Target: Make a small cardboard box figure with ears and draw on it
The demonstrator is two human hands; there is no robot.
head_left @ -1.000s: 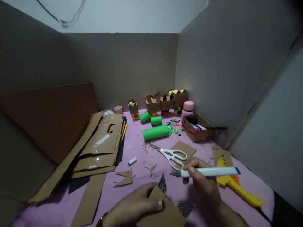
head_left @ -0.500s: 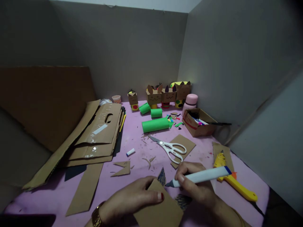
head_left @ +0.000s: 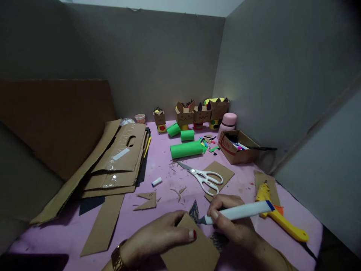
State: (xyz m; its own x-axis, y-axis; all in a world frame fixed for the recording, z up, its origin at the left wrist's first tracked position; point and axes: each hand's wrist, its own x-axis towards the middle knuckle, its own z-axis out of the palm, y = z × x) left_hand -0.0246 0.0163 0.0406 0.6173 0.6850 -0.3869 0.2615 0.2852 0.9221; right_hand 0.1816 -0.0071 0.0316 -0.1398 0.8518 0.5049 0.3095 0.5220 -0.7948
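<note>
My left hand [head_left: 166, 235] is closed on a brown cardboard box [head_left: 194, 250], its thumb lying across the top face. Two pointed ear pieces stick out from the box's far right side. One ear [head_left: 194, 212] is streaked with dark ink; the other ear [head_left: 219, 241], also dark-streaked, is partly behind my right hand. In my right hand [head_left: 229, 218] a white marker [head_left: 242, 211] with a blue end is pinched, its dark tip at the base of the first ear. The marker's cap [head_left: 156, 181] lies on the pink table cover, beyond my left hand.
White-handled scissors [head_left: 201, 177] lie on a cardboard piece ahead. A yellow glue gun [head_left: 279, 218] rests at right. Green tubes [head_left: 186, 149], cardboard figures [head_left: 184, 116] and a pen box [head_left: 238, 148] stand farther back. Stacked cardboard [head_left: 118, 158] occupies the left.
The whole view has shifted slightly. The marker tip remains by the first ear's base, and both hands keep nearly the same pose.
</note>
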